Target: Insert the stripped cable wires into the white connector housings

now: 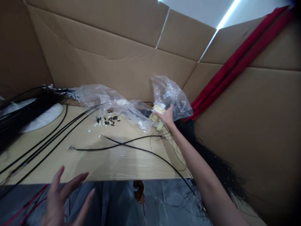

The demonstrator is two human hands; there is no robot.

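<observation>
Left hand (57, 201) low in view, open, fingers (72, 185) spread wide apart; right arm (199, 163) stretched far forward, nearly straight, right hand (166, 115) bent at the wrist.

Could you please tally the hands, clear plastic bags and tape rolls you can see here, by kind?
Left hand and right hand: 2
Clear plastic bags: 2
Tape roll: 1
Total: 5

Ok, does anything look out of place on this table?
Yes, small black and white connector pieces lie loose on the wooden tabletop, beside a crumpled clear plastic bag. They look spilled rather than sorted.
</observation>
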